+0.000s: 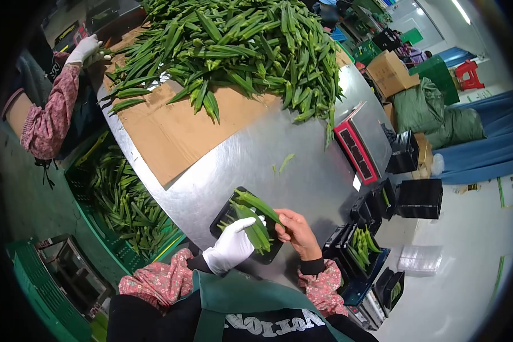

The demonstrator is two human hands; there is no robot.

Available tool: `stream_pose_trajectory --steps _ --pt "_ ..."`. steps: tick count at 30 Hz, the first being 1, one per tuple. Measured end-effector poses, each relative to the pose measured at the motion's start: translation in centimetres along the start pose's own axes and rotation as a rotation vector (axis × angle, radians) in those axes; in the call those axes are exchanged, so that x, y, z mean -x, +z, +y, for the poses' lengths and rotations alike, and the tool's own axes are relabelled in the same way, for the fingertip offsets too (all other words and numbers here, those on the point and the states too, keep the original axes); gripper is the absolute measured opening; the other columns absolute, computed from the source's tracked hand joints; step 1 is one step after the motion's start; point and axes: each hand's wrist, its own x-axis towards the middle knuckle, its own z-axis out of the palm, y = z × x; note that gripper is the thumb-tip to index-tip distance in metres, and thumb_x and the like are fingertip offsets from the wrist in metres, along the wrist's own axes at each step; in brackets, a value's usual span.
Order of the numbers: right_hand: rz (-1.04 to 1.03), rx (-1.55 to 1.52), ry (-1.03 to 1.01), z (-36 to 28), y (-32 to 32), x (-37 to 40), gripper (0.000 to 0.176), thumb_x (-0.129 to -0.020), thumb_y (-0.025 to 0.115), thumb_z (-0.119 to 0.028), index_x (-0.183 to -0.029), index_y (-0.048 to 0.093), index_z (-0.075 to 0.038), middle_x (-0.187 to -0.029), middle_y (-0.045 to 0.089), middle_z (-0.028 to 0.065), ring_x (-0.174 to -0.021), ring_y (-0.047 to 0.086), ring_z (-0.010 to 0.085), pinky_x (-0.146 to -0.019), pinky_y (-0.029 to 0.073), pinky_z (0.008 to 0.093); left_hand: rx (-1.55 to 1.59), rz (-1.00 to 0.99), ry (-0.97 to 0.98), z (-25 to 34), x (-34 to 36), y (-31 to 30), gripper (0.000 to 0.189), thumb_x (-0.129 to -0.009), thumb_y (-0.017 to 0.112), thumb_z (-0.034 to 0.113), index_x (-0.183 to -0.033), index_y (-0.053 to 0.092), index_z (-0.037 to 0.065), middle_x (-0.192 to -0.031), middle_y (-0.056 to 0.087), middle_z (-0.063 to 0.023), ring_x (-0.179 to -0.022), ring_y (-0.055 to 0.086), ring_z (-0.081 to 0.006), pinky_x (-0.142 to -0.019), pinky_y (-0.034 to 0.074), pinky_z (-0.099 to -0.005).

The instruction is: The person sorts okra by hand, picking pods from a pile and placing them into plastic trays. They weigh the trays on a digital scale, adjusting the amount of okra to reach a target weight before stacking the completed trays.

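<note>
Left grip (232, 247) is clamped on okra (253, 227) over the tray (216, 226). Right grip (295, 229), beside it, pinches a pod (257, 204).

Before us the tray (216, 228) lies on the table (222, 165), the cardboard (174, 137) beyond it under the okra heap (239, 54). The scale (356, 149) sits to our right; left, beside the table, we have the crate (105, 236) holding okra.
</note>
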Motion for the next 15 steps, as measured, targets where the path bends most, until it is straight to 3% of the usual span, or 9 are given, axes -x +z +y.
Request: stream_pose_trajectory --steps 2,6,7,10,11,15 --pt "0.035 0.030 -0.021 1.1 -0.3 1.0 0.032 -0.101 0.052 -0.021 -0.126 0.056 -0.001 -0.073 0.053 -0.0015 -0.054 0.040 0.0052 -0.049 0.036 0.0206 -0.022 0.017 0.001 -0.8 0.3 0.1 0.032 -0.099 0.045 0.012 -0.128 0.052 0.000 -0.127 0.059 -0.0109 -0.121 0.055 -0.0228 -0.109 0.039 -0.0372" --pt "0.089 0.403 -0.144 2.8 -0.7 0.8 0.031 -0.103 0.050 -0.022 -0.124 0.058 -0.001 -0.079 0.058 -0.0006 -0.059 0.044 0.0033 -0.054 0.039 0.0201 -0.061 0.135 0.077 -2.5 0.8 -0.7 0.031 -0.100 0.043 0.011 -0.128 0.052 0.002 -0.127 0.059 -0.0088 -0.122 0.054 -0.0210 -0.108 0.040 -0.0362" --pt "0.157 0.611 -0.123 2.5 -0.3 1.0 0.029 -0.102 0.051 -0.021 -0.122 0.060 -0.003 -0.088 0.065 0.0055 -0.067 0.058 0.0122 -0.061 0.047 0.0271 -0.055 0.181 0.080 -2.7 0.9 -2.0 0.030 -0.099 0.044 0.009 -0.127 0.051 0.002 -0.127 0.059 -0.0078 -0.122 0.055 -0.0204 -0.107 0.041 -0.0359" --pt "0.349 1.241 -0.632 2.6 1.4 0.8 0.027 -0.098 0.055 -0.018 -0.120 0.062 -0.005 -0.102 0.066 0.0124 -0.085 0.066 0.0276 -0.074 0.052 0.0366 -0.225 0.164 0.051 -2.5 2.0 -1.5 0.032 -0.098 0.046 0.009 -0.128 0.052 0.001 -0.131 0.058 -0.0089 -0.124 0.054 -0.0212 -0.108 0.041 -0.0374" --pt "0.361 1.210 -0.552 2.0 2.3 1.5 0.027 -0.094 0.058 -0.018 -0.118 0.062 -0.005 -0.114 0.063 0.0161 -0.100 0.062 0.0377 -0.083 0.051 0.0434 -0.306 0.200 0.048 -2.7 2.7 0.1 0.034 -0.098 0.048 0.009 -0.130 0.051 -0.001 -0.133 0.057 -0.0099 -0.126 0.053 -0.0221 -0.109 0.041 -0.0383" --pt "0.422 1.428 -0.601 2.3 2.0 3.4 0.029 -0.091 0.063 -0.021 -0.115 0.064 -0.006 -0.114 0.064 0.0136 -0.099 0.063 0.0341 -0.081 0.052 0.0422 -0.563 0.158 -0.095 -0.5 5.9 1.5 0.045 -0.099 0.049 0.013 -0.138 0.044 -0.009 -0.137 0.054 -0.0160 -0.130 0.051 -0.0276 -0.110 0.041 -0.0412"
